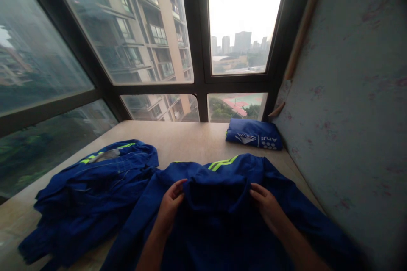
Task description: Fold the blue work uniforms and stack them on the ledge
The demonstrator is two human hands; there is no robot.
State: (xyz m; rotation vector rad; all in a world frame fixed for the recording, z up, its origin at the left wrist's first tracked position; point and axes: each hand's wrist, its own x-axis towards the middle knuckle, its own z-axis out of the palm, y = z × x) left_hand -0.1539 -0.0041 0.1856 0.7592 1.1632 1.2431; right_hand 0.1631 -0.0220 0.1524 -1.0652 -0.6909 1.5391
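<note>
A blue jacket (216,237) with yellow-green stripes lies spread out in front of me, its collar facing up and its sleeves reaching to both sides. My left hand (171,203) pinches the left end of the collar between thumb and fingers. At the collar's right end, my right hand (265,203) grips the cloth in the same way. The collar stands raised between the two hands, with a dark opening in its middle.
A crumpled blue garment (92,194) lies on the pale sill (190,139) at the left. A folded blue garment (252,134) with white print sits at the back right, by the papered wall (356,106). Windows with dark frames (199,89) rise behind.
</note>
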